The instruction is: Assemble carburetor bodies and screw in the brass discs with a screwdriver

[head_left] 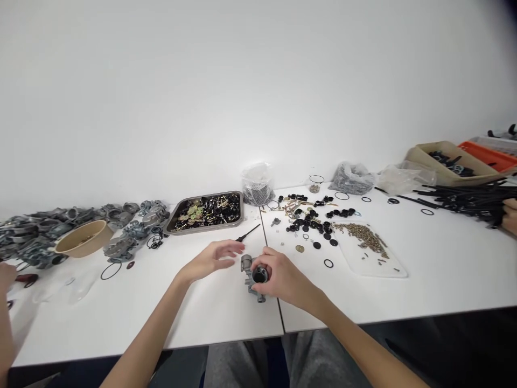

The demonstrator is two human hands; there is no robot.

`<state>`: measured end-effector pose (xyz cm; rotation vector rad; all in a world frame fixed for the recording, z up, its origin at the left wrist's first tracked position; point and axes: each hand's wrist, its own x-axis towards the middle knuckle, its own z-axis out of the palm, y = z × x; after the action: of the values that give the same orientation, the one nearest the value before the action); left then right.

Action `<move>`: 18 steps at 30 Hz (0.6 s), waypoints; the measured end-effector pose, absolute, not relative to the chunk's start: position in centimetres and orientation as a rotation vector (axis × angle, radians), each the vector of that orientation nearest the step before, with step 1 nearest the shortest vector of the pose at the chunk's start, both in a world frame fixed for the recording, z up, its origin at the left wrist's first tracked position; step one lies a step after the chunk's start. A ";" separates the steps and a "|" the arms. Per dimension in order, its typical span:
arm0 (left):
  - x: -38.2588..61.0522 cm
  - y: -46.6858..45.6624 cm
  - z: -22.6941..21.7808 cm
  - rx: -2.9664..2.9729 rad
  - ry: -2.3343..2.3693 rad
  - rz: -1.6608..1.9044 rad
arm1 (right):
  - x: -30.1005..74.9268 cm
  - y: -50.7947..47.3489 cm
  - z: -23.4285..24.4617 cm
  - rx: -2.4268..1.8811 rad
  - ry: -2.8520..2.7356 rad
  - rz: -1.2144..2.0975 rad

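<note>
Your right hand (283, 280), low over the near part of the counter (202, 318), has its grip clenched round a small metal casting (251, 274) at the seam between the two tabletops. The casting's long axis runs away from you and slightly leftward. Your left hand (210, 260) hovers just left of it, grip released and fingers spread, the fingertips close to its far end but apart from it. The casting is dull grey, its round dark bore turned up toward you, with a stubby lug at the far end.
</note>
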<state>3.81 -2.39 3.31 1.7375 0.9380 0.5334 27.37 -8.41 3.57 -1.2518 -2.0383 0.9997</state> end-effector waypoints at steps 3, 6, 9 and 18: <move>3.0 -2.0 1.6 2.063 1.430 0.728 | 26.4 -8.3 3.0 -1.301 -2.066 0.891; 2.6 -1.6 -1.1 2.301 1.735 0.710 | 25.9 -8.4 2.8 -1.325 -2.084 0.868; 2.5 -1.1 -2.7 2.256 1.786 0.688 | 26.5 -8.9 3.2 -1.272 -2.078 0.980; 3.5 0.1 -1.4 2.036 1.652 0.792 | 35.2 -8.1 3.3 -1.447 -1.818 0.895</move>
<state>3.50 0.12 -1.40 2.0357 1.6516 0.7923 35.23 -8.09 3.31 -1.4466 -1.8182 0.8948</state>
